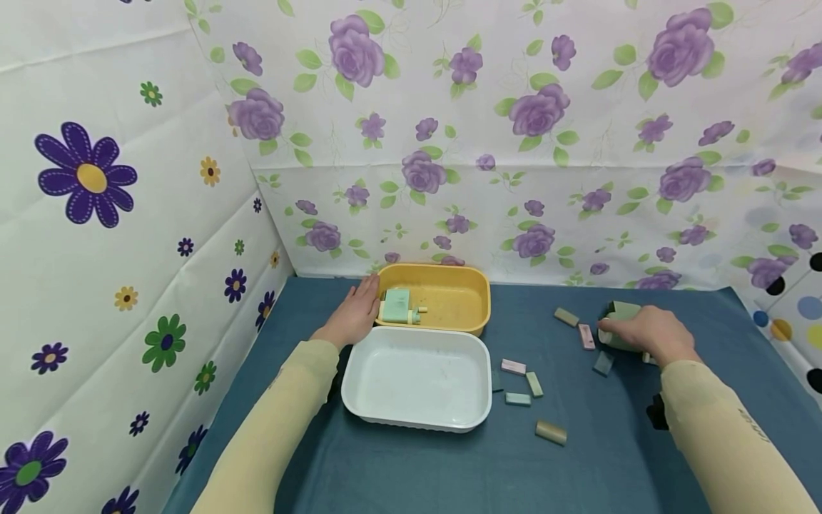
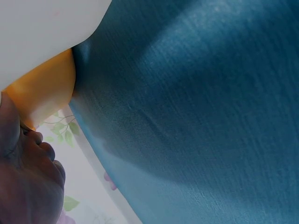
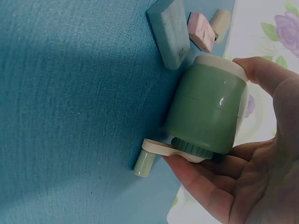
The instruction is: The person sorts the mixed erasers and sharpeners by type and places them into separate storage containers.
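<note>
On the right of the cloth, my right hand [image 1: 661, 335] grips a green hand-crank pencil sharpener [image 3: 208, 102] between thumb and fingers. The sharpener lies on its side in the right wrist view, its cream crank [image 3: 170, 148] near my fingertips. My left hand [image 1: 352, 314] rests against the left end of a yellow tray [image 1: 459, 300], fingers fairly straight. Inside that tray lies a mint, boxy object with a small crank [image 1: 396, 305], apparently another sharpener. Close to the right hand are a blue-grey eraser [image 3: 170, 35], a pink eraser [image 3: 201, 31] and a beige piece [image 3: 220, 23].
A white tray [image 1: 417, 371] stands directly in front of the yellow one. Right of it lie several small erasers, including a pink one [image 1: 514, 366] and a pale green one [image 1: 534, 384]. A brownish cylinder [image 1: 551, 432] lies nearer me. Floral sheets [image 1: 424, 171] hang behind the table.
</note>
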Motion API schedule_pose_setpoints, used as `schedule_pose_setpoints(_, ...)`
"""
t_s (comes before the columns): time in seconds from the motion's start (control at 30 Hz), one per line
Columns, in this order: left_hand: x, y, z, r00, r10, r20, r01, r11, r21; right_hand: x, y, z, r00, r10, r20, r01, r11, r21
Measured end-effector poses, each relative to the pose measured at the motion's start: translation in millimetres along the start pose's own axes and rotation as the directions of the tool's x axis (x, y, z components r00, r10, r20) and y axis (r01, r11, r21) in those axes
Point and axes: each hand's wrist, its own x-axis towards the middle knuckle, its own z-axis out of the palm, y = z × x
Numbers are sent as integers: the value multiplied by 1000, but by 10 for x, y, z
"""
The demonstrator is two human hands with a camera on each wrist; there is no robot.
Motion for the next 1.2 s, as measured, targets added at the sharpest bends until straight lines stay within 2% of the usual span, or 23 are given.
schedule_pose_setpoints(0.63, 37, -1, -7, 1000, 2, -3, -2, 1000, 17, -71, -24, -19, 999, 5, -34, -5, 1000, -7)
schedule_pose_setpoints(1.2, 15, -10, 9, 1000, 8, -13, -7, 1000, 14, -108, 56, -39, 999, 0, -43, 2, 999, 43)
